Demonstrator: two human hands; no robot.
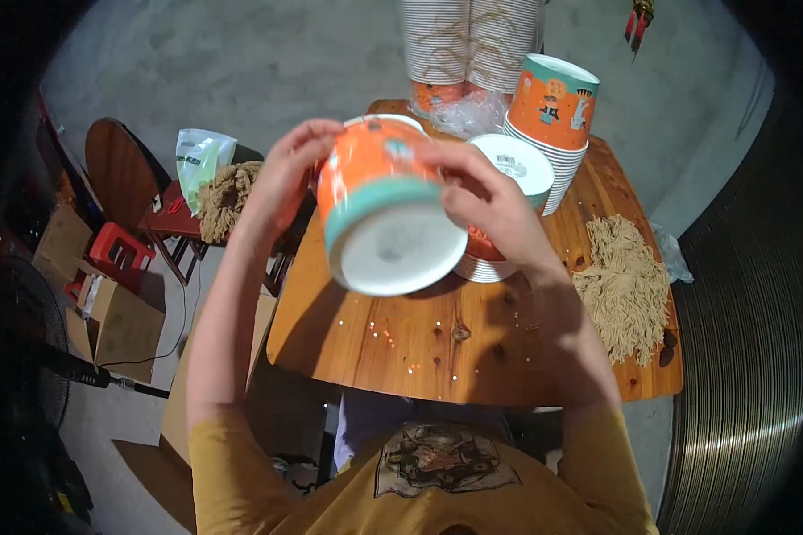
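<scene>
Both my hands hold an orange paper bucket (366, 165) with a green band, raised over the wooden table (393, 357) and tilted so its round white bottom faces me. My left hand (281, 174) is closed on its left side, the thumb hidden. My right hand (500, 201) grips the right side, fingers bent against the wall and partly blurred. Just behind my right hand stands another bucket (513, 160), upside down, white bottom up, on a low stack. A white rim (388, 119) shows behind the held bucket; I cannot tell whether it belongs to it.
Upside-down nested buckets (551, 111) stand at the back right. Plastic-wrapped tall stacks (468, 45) rise behind the table. Tan cord bundles (629, 294) lie along its right edge, and small crumbs (388, 337) dot the front. Left are a red stool (123, 254) and cardboard boxes (125, 321).
</scene>
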